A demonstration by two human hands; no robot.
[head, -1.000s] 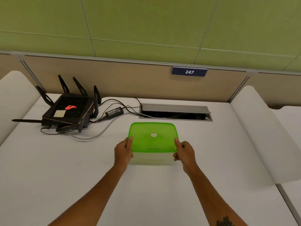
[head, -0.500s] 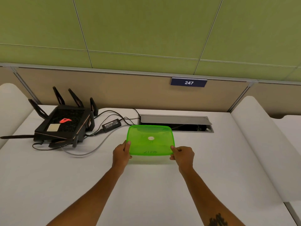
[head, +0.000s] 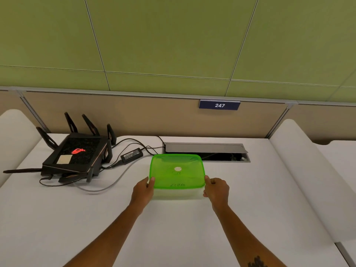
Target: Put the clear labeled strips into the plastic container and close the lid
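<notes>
1. A black router (head: 74,158) with upright antennas sits at the far left of the white desk (head: 57,218) (a red logo glows on its top).
2. A black power adapter (head: 132,155) lies just right of the router, its cables trailing across the desk.
3. A grey cable hatch (head: 206,148) stands open at the far edge.
4. A blue sign (head: 219,105) reading 247 hangs on the tan partition (head: 134,116).
5. Green wall panels (head: 173,39) rise above.

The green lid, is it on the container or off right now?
On. The green lid sits flat across the container, covering its top. Whether it is fully snapped shut cannot be told.
</notes>
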